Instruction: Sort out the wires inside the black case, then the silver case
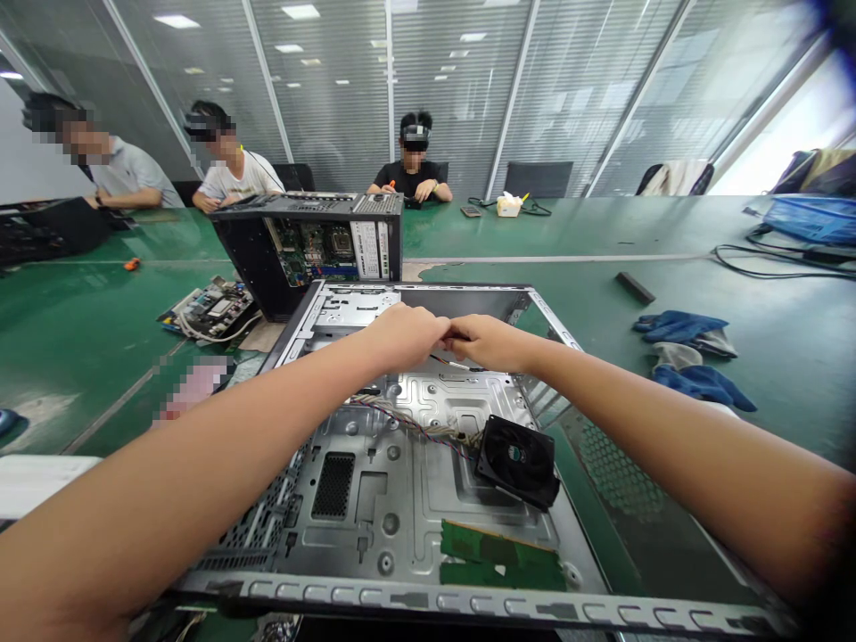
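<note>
An opened computer case (418, 486) lies flat before me, its bare metal inside facing up. Over its far part, my left hand (411, 337) and my right hand (491, 341) meet with fingers curled closed. Whatever they pinch is hidden by the fingers. Just below them shows a thin cable (456, 364) with a dark end. Inside the case, a black cooling fan (516, 455) rests toward the right, a bundle of twisted wires (418, 421) running beside it. Green memory modules (498, 553) lie near the front edge.
A second computer case (308, 245) stands upright behind, near a loose motherboard (218, 308). To the right are blue gloves (695, 357), a dark bar (635, 288) and black cables (782, 259). Three people sit across the green table (575, 236), near a tissue pack (509, 205).
</note>
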Demonstrator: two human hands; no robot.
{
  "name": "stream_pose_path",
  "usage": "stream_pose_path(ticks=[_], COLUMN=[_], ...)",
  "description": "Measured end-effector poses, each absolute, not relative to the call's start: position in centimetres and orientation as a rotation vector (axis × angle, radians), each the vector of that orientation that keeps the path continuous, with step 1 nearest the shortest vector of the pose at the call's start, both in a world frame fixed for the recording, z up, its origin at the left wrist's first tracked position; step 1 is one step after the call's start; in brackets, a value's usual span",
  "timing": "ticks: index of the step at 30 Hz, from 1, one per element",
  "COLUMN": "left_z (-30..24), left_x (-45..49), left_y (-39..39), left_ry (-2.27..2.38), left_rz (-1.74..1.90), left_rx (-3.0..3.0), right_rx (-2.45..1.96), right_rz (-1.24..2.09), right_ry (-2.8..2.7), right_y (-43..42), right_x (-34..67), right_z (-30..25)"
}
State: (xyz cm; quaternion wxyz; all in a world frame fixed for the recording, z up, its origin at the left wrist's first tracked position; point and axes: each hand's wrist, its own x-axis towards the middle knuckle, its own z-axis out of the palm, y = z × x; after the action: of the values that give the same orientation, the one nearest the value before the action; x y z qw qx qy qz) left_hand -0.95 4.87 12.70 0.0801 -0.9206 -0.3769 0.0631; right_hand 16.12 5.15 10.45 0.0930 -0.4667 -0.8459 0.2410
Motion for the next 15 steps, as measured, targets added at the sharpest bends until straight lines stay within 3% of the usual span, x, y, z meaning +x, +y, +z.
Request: stream_pose_path(ticks=[15], left_z=[12.83], left_x=[-1.04], left_y=[4.73], left_ry=[-1.125], left_rz=[0.168], left_rx=[-2.773], right_rx=[-1.369], right_rz=[0.694], right_ry=[-2.512], right_y=[5.27], right_x=[16.16], right_z=[10.13])
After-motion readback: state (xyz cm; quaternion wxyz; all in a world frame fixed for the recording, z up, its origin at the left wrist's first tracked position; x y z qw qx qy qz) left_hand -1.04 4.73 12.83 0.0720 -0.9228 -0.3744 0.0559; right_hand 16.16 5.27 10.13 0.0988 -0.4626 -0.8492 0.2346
